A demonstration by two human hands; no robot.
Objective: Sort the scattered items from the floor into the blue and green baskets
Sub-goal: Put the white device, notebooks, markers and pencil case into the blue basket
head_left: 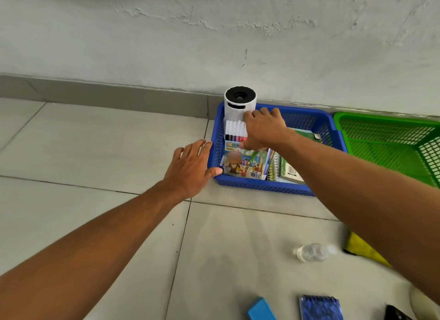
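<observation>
Blue plastic mesh basket [333,126] stood against the wall, green mesh basket [423,150] touching its right side. My right hand [263,128] held a grip on the marker-pen pack [235,131], upright inside the blue basket's left end, long axis vertical, caps up. Left hand [190,169] lay open, steadying the rim.

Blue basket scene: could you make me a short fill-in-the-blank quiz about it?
1. The marker pack lies in the ___ basket.
2. The green basket holds ___ items.
3. The left hand touches the blue basket's ___ wall.
4. The clear bottle lies on the ___.

Answers: blue; no; left; floor
</observation>
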